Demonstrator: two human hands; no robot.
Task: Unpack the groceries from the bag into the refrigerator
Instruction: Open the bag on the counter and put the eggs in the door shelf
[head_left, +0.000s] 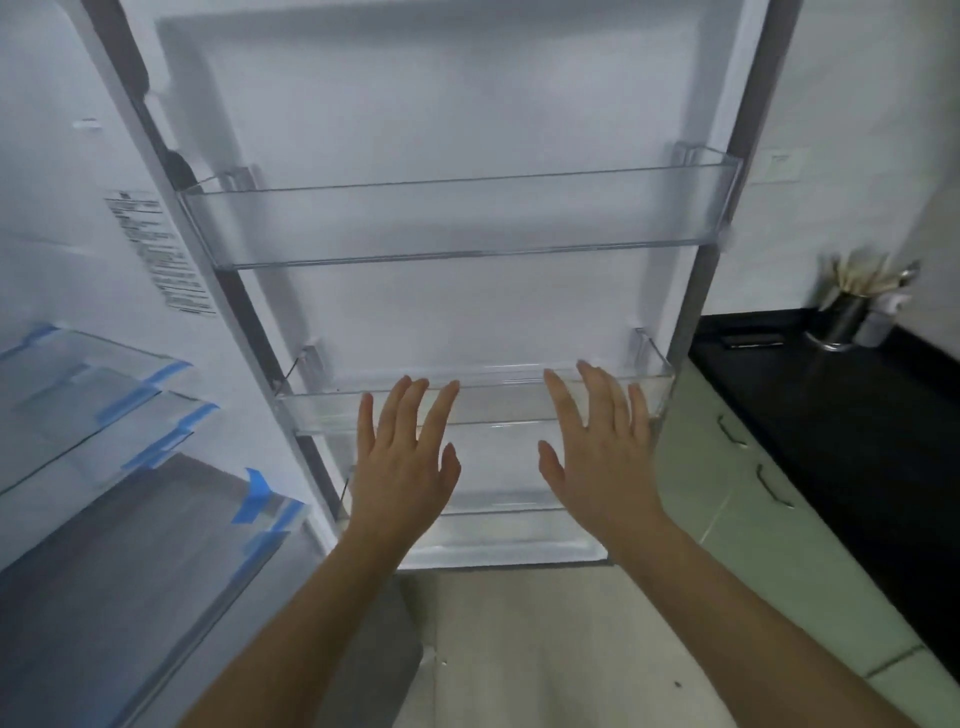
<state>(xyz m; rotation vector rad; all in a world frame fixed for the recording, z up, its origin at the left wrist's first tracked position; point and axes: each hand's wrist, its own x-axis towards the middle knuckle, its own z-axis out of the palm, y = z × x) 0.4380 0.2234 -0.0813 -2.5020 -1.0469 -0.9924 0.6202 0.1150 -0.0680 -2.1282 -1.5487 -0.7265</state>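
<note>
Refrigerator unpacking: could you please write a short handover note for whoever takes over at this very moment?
Left hand: open, fingers spread, holding nothing.
Right hand: the same.
Both are raised in front of the open refrigerator door, by its middle door bin.
Upper door bin and middle one show no groceries; glass shelves on the left still carry blue tape.
No bag or groceries in view.
Nothing appears unpacked; the whole job seems left.

— What sort of place was it?
— A home kitchen. A refrigerator (467, 130) stood open, its door (457, 312) lined with clear bins (457, 218).
— Anything else?
— A black bench (831, 405) ran along the right over pale green cabinets (727, 467) with metal handles, and a steel utensil holder (844, 317) sat near white wall tiles (857, 130).
</note>
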